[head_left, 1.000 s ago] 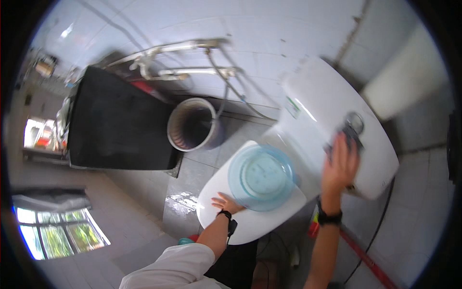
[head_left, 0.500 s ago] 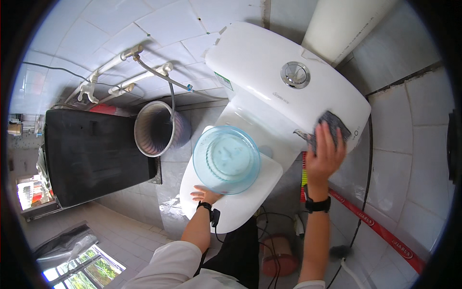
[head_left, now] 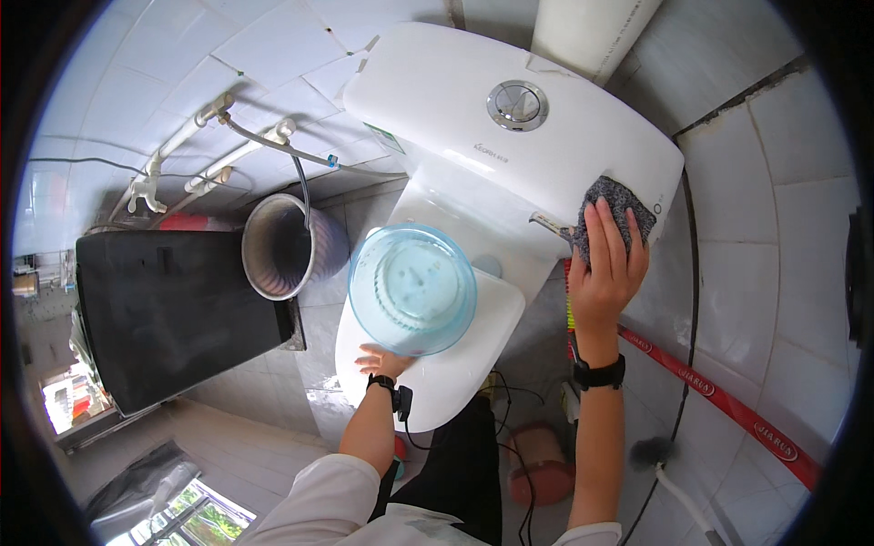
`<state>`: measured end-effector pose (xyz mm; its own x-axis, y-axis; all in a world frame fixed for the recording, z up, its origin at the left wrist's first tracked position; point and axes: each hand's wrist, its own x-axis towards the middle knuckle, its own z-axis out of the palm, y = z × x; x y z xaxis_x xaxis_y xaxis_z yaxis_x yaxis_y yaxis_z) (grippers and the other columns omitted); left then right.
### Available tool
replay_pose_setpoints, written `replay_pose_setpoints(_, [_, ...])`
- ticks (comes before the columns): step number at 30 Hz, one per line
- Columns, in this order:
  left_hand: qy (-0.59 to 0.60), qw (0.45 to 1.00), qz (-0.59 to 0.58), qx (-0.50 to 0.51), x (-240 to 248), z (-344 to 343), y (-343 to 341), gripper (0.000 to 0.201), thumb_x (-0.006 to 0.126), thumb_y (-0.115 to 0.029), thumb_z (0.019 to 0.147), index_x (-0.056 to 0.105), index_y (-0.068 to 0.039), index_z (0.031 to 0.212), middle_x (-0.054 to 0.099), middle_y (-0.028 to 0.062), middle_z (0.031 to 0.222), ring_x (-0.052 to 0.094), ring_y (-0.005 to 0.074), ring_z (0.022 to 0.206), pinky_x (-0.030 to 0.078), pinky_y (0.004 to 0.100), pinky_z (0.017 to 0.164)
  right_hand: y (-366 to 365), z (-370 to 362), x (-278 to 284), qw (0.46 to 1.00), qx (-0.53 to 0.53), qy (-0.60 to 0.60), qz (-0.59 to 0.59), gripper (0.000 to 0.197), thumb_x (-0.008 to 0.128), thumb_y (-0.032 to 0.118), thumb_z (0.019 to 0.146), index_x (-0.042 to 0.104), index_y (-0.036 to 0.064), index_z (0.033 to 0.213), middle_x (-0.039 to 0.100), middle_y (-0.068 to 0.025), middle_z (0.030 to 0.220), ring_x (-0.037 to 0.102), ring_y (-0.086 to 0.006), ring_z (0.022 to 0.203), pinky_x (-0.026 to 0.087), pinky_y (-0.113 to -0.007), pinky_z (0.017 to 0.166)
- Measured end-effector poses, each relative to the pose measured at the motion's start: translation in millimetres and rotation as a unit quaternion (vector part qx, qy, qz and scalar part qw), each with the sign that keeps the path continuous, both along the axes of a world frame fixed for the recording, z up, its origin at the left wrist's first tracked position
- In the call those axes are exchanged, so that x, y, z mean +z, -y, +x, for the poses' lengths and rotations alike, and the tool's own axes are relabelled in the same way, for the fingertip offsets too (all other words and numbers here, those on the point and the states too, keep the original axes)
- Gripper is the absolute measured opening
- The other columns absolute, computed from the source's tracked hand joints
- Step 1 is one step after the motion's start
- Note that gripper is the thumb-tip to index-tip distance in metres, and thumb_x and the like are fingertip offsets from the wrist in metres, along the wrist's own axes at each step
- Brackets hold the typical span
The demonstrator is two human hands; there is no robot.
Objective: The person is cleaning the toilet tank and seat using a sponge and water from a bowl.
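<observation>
A dark grey cloth [head_left: 623, 202] lies on the front right of the white toilet tank [head_left: 437, 100]. My right hand [head_left: 608, 268] presses on it, fingers stretched over the fabric. A translucent light-blue plastic basin [head_left: 412, 289] stands on the closed toilet lid [head_left: 482, 355]. At the basin's near edge, my left hand [head_left: 384, 361] rests on the lid with its fingers apart. Part of that hand is hidden by the basin's rim, so whether it touches the basin is unclear. Both wrists wear black bands.
A ribbed bucket [head_left: 284, 247] with a hose in it stands left of the toilet, beside a black box-like unit [head_left: 173, 309]. Pipes with a tap [head_left: 148, 187] run along the wall. At right are a red pole [head_left: 728, 405], a dark-headed brush [head_left: 651, 450] and cables [head_left: 521, 455].
The view has shifted, so the toilet and basin appear farther left and slightly higher. My right hand remains on the cloth at the tank's right end; my left hand stays beside the basin.
</observation>
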<state>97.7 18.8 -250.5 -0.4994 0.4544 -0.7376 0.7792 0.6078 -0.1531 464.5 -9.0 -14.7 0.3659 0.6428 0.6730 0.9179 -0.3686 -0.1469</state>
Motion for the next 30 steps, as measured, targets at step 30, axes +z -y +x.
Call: replay_pose_setpoints(30, [-0.021,0.999,-0.021,-0.040,-2,6,-1,0.144,0.065,-0.073,0.049,-0.037,-0.005,0.123,-0.025,0.0352,0.131,-0.003,0.0509,0.126,0.009,0.0537,0.102,-23,-14,5,0.999,-0.030,-0.009,-0.003,0.038,0.062,0.010,0.072,0.061,0.0187,0.109,0.056,0.0034,0.116,0.049,-0.0200,0.110,0.022,-0.039,0.101])
